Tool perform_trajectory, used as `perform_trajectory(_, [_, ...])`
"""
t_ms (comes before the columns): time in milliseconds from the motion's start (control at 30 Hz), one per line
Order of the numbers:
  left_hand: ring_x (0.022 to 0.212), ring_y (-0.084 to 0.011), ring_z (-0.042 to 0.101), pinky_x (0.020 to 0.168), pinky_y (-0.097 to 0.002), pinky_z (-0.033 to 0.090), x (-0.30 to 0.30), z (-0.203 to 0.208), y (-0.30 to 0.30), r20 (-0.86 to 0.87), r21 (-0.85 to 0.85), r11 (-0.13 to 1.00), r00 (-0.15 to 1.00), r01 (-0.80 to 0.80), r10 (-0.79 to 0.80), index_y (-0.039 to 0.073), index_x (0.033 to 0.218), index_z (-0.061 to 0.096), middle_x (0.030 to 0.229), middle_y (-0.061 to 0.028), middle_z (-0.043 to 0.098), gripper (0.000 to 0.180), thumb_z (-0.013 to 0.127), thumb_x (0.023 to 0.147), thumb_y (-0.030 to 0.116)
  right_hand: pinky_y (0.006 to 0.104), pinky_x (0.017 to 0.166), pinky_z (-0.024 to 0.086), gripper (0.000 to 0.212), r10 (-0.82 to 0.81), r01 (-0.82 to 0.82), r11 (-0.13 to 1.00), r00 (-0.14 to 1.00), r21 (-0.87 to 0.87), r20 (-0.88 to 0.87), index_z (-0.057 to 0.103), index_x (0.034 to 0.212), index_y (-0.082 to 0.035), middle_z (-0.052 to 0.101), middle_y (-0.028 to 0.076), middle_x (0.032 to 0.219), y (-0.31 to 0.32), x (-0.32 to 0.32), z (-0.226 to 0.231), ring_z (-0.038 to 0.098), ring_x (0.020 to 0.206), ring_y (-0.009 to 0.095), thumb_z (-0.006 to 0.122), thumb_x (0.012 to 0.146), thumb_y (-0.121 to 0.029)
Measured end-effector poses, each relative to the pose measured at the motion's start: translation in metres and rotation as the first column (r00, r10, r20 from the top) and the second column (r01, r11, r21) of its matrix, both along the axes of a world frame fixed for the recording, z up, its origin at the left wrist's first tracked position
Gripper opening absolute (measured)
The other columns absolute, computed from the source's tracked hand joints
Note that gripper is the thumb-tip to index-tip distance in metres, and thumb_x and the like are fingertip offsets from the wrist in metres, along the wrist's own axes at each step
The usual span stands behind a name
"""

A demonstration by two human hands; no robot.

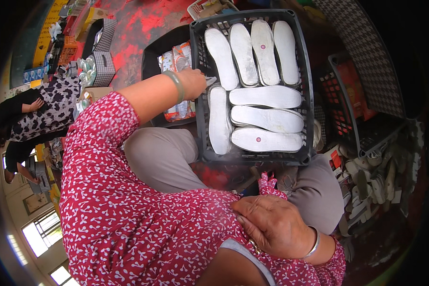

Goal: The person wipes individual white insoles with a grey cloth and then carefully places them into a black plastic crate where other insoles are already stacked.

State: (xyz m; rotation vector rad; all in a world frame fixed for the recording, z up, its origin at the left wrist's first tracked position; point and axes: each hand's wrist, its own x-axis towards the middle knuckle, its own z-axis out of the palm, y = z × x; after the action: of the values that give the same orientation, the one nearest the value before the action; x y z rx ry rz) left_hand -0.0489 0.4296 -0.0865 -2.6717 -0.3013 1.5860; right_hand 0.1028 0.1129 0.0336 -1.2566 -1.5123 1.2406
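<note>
White shoe insoles lie in stacks in a black plastic crate in front of me. An upright row of insole stacks fills the far part. Nearer, several stacks lie crosswise, with one upright stack at their left. My left hand, with a green bangle at its wrist, reaches over the crate's left rim. Its fingers are closed on a small greyish-white piece, too small to name. My right hand is closed against my red patterned blouse; whatever its fingers hold is hidden.
Left of the crate, a dark bin holds orange-and-white packets. A tilted crate and a heap of loose insoles or soles lie at the right. People are at the far left, near checked boxes.
</note>
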Motion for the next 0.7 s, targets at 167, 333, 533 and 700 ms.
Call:
perform_trajectory(167, [0.085,-0.03,0.061,0.072,-0.0387,0.049,-0.011,0.013,0.01,0.305,0.212,0.977,0.947,0.038,-0.103,0.0,0.083,0.067,0.084,-0.0158,0.064,0.019,0.052,0.074,0.008,0.0345,0.072,0.049,0.026,0.002,-0.002,1.0,1.0,0.0,-0.002,0.06,0.099,0.0,0.061,0.016,0.09,0.005,-0.004,-0.002,0.06,0.08,0.029,0.063,0.074,-0.008])
perform_trajectory(333, [0.091,-0.0284,0.058,0.082,-0.0416,0.045,0.011,-0.057,0.007,0.112,0.125,0.992,0.993,0.007,-0.022,0.0,0.127,0.043,0.095,-0.0165,0.062,0.053,0.05,0.075,0.006,0.0347,0.071,0.049,0.028,0.024,-0.024,1.0,1.0,-0.013,0.017,0.06,0.1,0.0,0.061,0.016,0.087,0.012,-0.005,-0.003,0.06,0.079,0.03,0.063,0.074,-0.008])
perform_trajectory(533, [0.088,-0.0285,0.06,0.083,-0.0398,0.045,0.04,-0.101,0.03,-0.028,0.102,0.994,0.999,0.025,-0.023,0.004,0.107,0.061,0.095,-0.0138,0.064,0.032,0.053,0.076,0.01,0.0349,0.07,0.049,0.027,0.011,-0.01,0.999,1.0,-0.052,0.021,0.059,0.1,0.0,0.06,0.016,0.085,0.019,-0.003,-0.005,0.06,0.077,0.03,0.063,0.075,-0.009])
perform_trajectory(700, [0.088,-0.0286,0.06,0.082,-0.0397,0.045,0.052,-0.113,0.04,-0.033,0.106,0.994,0.999,0.022,-0.018,0.005,0.104,0.062,0.095,-0.0133,0.064,0.03,0.054,0.077,0.011,0.0343,0.066,0.05,0.02,-0.023,0.023,0.997,1.0,-0.077,-0.003,0.061,0.097,0.0,0.062,0.016,0.085,0.023,0.0,-0.003,0.061,0.075,0.03,0.061,0.077,-0.005])
